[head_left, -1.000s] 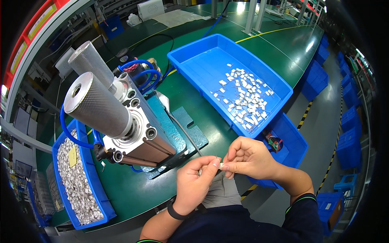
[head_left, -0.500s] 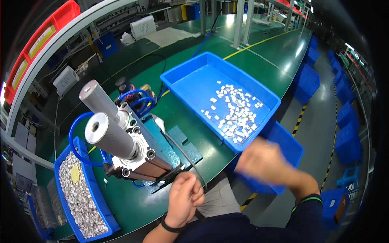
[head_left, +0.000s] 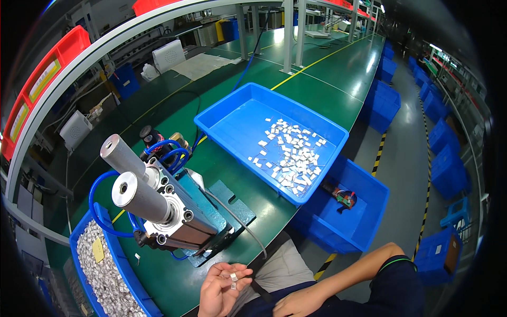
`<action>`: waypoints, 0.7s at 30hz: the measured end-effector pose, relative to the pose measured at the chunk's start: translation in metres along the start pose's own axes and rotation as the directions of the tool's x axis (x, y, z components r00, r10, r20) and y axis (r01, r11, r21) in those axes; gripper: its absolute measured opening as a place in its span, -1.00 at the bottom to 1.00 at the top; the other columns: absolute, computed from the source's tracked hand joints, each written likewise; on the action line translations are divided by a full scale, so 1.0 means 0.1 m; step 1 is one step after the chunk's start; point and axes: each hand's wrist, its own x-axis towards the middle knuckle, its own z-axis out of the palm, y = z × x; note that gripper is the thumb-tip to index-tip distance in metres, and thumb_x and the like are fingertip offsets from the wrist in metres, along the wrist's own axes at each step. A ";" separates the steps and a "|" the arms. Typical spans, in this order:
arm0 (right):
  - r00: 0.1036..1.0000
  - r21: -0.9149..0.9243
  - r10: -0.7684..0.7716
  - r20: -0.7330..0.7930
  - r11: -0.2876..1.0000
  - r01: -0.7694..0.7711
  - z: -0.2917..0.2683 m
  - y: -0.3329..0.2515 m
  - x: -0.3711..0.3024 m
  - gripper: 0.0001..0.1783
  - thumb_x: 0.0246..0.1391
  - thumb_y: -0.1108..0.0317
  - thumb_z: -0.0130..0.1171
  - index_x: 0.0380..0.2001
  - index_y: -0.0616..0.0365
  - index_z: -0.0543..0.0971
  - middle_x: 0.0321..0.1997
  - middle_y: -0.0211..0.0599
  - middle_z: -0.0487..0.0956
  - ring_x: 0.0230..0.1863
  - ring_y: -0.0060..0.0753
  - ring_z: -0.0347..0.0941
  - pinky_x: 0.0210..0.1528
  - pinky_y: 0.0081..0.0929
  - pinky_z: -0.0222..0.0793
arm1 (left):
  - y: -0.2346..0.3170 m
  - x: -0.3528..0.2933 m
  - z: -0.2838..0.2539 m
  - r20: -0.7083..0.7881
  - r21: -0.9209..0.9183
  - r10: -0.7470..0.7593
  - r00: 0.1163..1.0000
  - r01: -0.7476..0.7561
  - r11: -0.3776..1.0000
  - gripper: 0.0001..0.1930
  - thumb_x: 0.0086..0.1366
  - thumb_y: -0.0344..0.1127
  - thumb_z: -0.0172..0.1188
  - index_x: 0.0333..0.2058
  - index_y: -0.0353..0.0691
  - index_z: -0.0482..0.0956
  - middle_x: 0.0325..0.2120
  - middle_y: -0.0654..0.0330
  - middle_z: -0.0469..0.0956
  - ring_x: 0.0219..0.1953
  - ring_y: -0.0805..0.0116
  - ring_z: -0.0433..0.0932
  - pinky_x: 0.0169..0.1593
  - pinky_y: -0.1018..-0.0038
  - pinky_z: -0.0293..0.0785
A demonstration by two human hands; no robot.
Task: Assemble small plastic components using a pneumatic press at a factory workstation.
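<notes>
My left hand (head_left: 219, 290) is in front of the pneumatic press, near the bench edge. Its fingers are closed on two small white rectangular pieces (head_left: 233, 277), which show at the fingertips. My right hand (head_left: 300, 303) is low over my lap, with its fingers pointing left and bent downward. The lower edge cuts off part of its fingers, and I cannot see whether anything is in them. A pneumatic press (head_left: 182, 222) with two knurled grey cylinders stands on a teal metal base (head_left: 232, 208). Many similar white pieces lie in a large blue tray (head_left: 227, 113).
On the left, a long blue bin (head_left: 124, 248) is filled with small whitish parts and a yellow note. A deeper blue bin (head_left: 364, 232) below the bench edge holds a dark tool with red and green parts. Blue air hoses (head_left: 92, 195) loop around the press.
My right hand has come from beside the blue tray down to my lap. My left hand has lowered and turned, showing the white pieces. The whole view has shifted slightly.
</notes>
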 end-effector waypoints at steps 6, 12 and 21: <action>0.891 0.058 0.264 0.369 0.951 -0.305 -0.18 0.03 -0.06 -0.49 0.22 -0.10 -0.12 -0.12 0.13 0.50 -0.12 0.03 0.52 -0.06 -0.06 0.43 0.00 -0.26 0.30 | -0.03 -0.02 0.02 -0.019 -0.057 -0.012 1.000 0.011 0.998 -0.73 0.14 -0.54 -0.10 -0.16 -0.27 0.38 -0.07 -0.11 0.46 0.06 -0.03 0.42 0.14 0.16 0.35; 0.718 -0.500 -0.238 -0.654 0.848 -0.174 -0.56 -0.20 0.21 -0.83 0.02 0.30 0.11 -0.31 0.11 0.47 -0.37 -0.30 0.42 -0.33 -0.28 0.45 -0.36 -0.47 0.41 | -0.06 0.11 0.11 -0.044 -0.108 -0.060 0.997 0.055 0.993 -0.75 0.18 -0.45 0.04 -0.13 -0.24 0.39 0.02 -0.15 0.40 0.12 -0.10 0.36 0.19 0.11 0.28; 0.657 -0.549 -0.226 -0.719 0.764 -0.338 -0.61 0.02 0.46 -0.76 0.01 0.34 0.17 -0.22 0.14 0.53 -0.30 -0.30 0.48 -0.29 -0.26 0.47 -0.24 -0.44 0.43 | -0.09 0.26 -0.12 0.111 -0.285 -0.117 0.987 0.144 0.948 -0.58 0.26 -0.23 -0.14 0.03 -0.35 0.31 0.04 -0.17 0.34 0.09 0.05 0.34 0.17 0.18 0.24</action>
